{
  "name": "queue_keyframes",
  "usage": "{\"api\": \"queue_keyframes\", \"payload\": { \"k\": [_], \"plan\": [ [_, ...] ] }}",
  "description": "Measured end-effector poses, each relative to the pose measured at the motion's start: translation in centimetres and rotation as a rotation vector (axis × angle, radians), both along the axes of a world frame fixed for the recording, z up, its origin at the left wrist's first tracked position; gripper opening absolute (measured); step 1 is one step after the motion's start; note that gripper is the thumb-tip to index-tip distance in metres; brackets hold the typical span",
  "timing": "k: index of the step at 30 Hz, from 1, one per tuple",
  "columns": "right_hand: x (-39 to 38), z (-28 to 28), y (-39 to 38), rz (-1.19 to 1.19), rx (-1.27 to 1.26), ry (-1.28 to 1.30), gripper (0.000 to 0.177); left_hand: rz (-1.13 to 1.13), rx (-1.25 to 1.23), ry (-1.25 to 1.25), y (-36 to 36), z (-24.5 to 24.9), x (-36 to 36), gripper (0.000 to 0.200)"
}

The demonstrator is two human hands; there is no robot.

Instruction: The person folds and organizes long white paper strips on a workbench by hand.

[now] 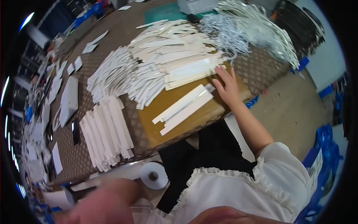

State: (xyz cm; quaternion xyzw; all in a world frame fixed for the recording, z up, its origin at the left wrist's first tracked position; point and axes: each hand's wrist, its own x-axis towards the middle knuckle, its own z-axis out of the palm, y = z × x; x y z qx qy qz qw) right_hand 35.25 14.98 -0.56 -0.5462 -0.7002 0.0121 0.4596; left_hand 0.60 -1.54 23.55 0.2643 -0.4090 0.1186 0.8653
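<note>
My right hand [228, 87] reaches over the right side of the brown board [156, 135]. Its fingers are stretched out and spread, the tips at the right end of a layered pile of long cream-white strips [194, 71]. In front of the pile, two white strips [183, 109] lie side by side at a slant on the board, with a shiny clear band between them. My left hand [102, 203] is low at the left, close to the camera and smeared by motion. Whether it holds anything cannot be made out.
A roll of white tape or film [153, 175] sits below the table edge. Bundled strips [106, 132] and a dark phone [76, 133] lie at the left. Loose white strips [113, 72] fan out behind. Bluish-white cords [227, 33] and a white box [197, 5] are at the back.
</note>
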Motion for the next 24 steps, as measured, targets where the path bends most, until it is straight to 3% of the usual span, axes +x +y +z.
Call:
{"api": "queue_keyframes", "payload": {
  "k": [2, 24],
  "plan": [
    [-0.2, -0.2, 0.0, -0.025, 0.03, -0.044, 0.038, -1.421, -0.108, 0.36, -1.3, 2.4, 0.5, 0.061],
    [-0.1, -0.4, 0.4, -0.107, 0.05, -0.097, 0.027, -1.968, -0.716, 0.454, -5.4, 2.3, -1.4, 0.048]
  ]
}}
